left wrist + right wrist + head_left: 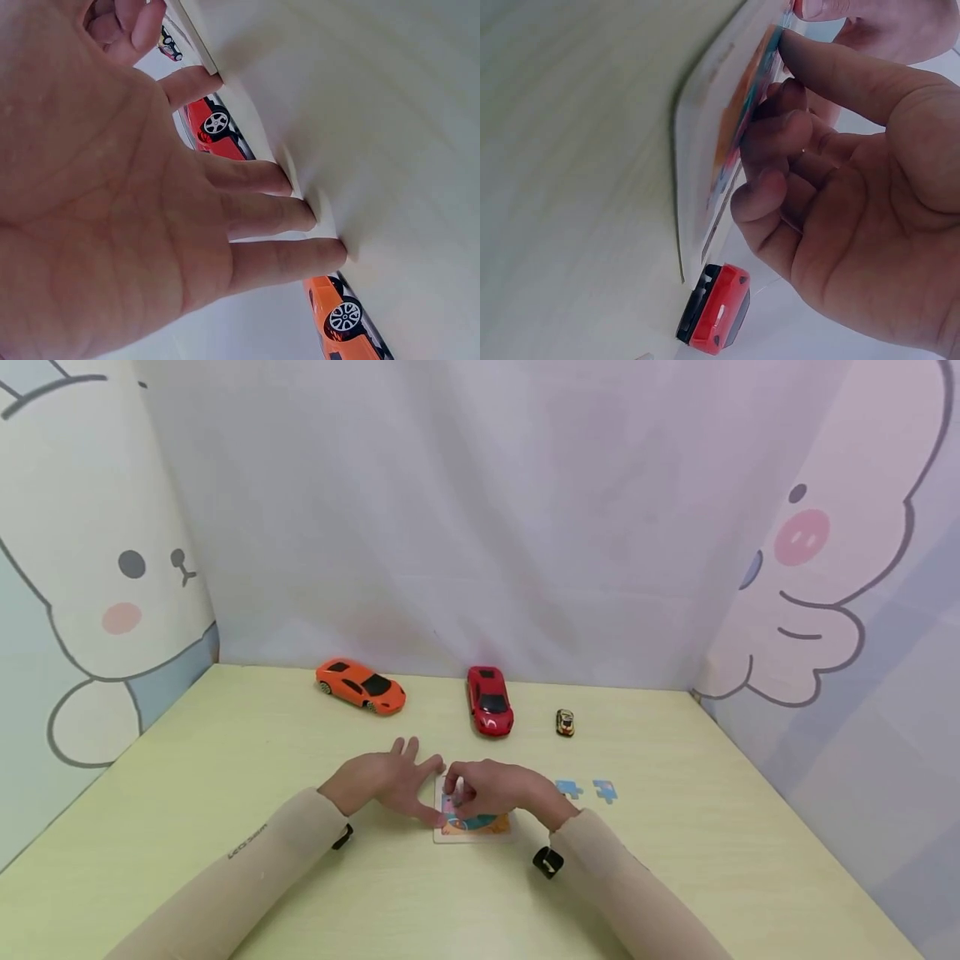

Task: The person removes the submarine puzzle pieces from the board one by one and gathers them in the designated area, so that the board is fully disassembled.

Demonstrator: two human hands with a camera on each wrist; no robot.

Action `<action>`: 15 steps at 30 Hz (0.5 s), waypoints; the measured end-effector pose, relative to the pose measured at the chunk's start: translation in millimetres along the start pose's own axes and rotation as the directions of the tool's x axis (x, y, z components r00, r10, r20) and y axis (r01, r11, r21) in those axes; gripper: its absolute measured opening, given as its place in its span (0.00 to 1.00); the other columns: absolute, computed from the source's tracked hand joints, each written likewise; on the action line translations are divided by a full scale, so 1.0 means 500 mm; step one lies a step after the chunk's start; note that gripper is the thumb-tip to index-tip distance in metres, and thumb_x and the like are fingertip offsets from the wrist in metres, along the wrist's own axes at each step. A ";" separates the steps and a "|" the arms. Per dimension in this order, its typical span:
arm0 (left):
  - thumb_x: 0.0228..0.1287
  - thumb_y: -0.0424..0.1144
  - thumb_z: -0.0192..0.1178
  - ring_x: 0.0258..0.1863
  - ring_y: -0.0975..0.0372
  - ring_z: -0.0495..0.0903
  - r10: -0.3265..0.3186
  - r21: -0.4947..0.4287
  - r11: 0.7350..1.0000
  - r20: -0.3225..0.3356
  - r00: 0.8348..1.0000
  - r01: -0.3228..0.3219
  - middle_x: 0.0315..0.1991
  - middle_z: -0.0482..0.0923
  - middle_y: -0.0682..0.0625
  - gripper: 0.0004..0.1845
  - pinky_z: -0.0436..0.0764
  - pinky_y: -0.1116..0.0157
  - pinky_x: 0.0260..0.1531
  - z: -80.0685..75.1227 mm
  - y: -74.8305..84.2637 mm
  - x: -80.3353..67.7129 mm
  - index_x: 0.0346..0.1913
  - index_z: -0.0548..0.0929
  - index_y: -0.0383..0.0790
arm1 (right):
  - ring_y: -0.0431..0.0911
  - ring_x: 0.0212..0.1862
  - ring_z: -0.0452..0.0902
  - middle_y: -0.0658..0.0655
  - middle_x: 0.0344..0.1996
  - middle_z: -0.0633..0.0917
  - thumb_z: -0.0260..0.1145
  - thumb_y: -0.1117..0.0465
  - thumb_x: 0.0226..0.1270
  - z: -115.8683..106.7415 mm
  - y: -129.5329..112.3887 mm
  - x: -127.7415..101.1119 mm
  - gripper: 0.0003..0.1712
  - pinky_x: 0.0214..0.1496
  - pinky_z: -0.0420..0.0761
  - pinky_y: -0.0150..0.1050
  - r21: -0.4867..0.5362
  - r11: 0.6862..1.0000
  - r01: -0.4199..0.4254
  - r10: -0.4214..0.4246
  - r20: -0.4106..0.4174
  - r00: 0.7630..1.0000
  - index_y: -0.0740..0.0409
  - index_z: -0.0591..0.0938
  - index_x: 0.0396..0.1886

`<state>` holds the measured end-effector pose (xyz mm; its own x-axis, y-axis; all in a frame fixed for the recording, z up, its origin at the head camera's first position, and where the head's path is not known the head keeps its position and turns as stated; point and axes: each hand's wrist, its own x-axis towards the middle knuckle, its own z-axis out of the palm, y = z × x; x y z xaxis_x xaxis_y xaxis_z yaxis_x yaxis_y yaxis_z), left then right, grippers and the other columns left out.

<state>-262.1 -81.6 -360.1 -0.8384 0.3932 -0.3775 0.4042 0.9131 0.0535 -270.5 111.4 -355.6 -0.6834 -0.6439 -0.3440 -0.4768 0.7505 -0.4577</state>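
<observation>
Puzzle board (474,827) lay mid-table, mostly filled. Your left hand (390,781) steadied its edge, fingers straight and spread. Your right hand (491,789) pressed a piece in, fingers curled. Two blue pieces (587,790) remained unplaced beside it.

The head camera is looking forward and down from above the green table (225,760), taking in both forearms and the far curtain. Each wrist camera is sitting very close under its palm, facing along the tabletop. All three are sharing the red car (490,700) (214,127) (716,309), lying at lower centre in the right wrist view.
</observation>
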 end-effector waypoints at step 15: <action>0.55 0.75 0.60 0.74 0.35 0.52 0.014 -0.023 1.000 0.002 1.000 -0.014 0.75 0.50 0.30 0.46 0.71 0.34 0.56 0.002 -0.004 0.001 0.69 0.62 0.53 | 0.40 0.34 0.73 0.49 0.31 0.78 0.70 0.60 0.68 0.008 -0.002 -0.002 0.18 0.40 0.74 0.34 0.040 0.997 0.064 -0.064 0.004 0.998 0.50 0.73 0.52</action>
<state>-262.9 -83.1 -361.4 -0.8319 0.4054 -0.3790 0.4070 0.9099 0.0798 -267.2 110.9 -357.9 -0.6490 -0.6914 -0.3174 -0.4973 0.7013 -0.5108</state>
